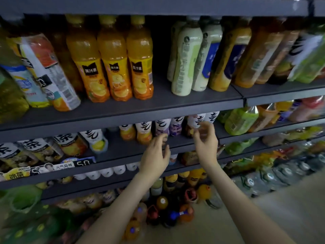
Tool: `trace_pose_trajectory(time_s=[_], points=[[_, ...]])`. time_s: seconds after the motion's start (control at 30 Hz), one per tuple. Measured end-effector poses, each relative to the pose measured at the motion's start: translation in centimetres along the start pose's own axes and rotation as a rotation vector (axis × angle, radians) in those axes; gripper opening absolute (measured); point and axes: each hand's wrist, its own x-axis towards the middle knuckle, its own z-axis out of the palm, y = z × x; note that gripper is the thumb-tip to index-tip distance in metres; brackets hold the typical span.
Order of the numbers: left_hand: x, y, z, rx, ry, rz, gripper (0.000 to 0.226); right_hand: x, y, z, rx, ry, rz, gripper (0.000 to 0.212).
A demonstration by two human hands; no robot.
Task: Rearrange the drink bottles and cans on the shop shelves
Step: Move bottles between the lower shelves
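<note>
Both hands reach to the middle shelf, where a row of white-labelled drink bottles stands. The left hand is wide, fingers loosely spread, just before the purple bottle. The right hand has its fingers curled at the foot of a white bottle. Motion blur hides whether it grips. Three orange juice bottles stand upright on the shelf above.

Left hand and right hand hover by white-labelled bottles on middle shelf.
</note>
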Motion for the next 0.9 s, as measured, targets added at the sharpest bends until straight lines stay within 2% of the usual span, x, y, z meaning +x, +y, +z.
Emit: trace_pose_trajectory(time_s=[0.07, 0.13, 0.27, 0.33, 0.4, 0.53, 0.6, 0.7, 0.9], points=[[0.7, 0.2, 2.5, 0.008, -0.007, -0.079, 0.039, 2.4, 3.6, -2.0, 0.012, 0.004, 0.163, 0.024], [1.5, 0.4, 5.0, 0.043, 0.02, -0.139, 0.039, 5.3, 7.0, -3.6, -0.019, -0.06, 0.235, 0.034], [3.2, 0.5, 9.5, 0.1, 0.06, -0.157, 0.034, 10.4, 10.9, -4.4, -0.021, -0.254, 0.275, 0.073], [3.8, 0.3, 11.5, 0.074, 0.076, -0.207, 0.031, 11.7, 12.6, -3.6, -0.012, -0.305, 0.239, 0.081], [4.0, -0.3, 12.9, 0.063, 0.109, -0.278, 0.029, 12.1, 14.5, -2.6, -0.041, -0.28, 0.218, 0.078], [3.8, -0.8, 14.2, 0.096, 0.132, -0.322, 0.027, 12.8, 16.8, -1.6, -0.184, -0.211, 0.179, 0.056], [3.8, -0.9, 14.5, 0.107, 0.131, -0.318, 0.026, 13.3, 17.4, -1.7, -0.229, -0.239, 0.145, 0.057], [4.2, -0.8, 15.0, 0.135, 0.116, -0.304, 0.026, 14.3, 17.1, -1.9, -0.188, -0.253, 0.114, 0.07], [4.0, -1.0, 14.8, 0.128, 0.139, -0.276, 0.024, 12.5, 17.1, -2.6, -0.167, -0.101, 0.127, 0.059]])
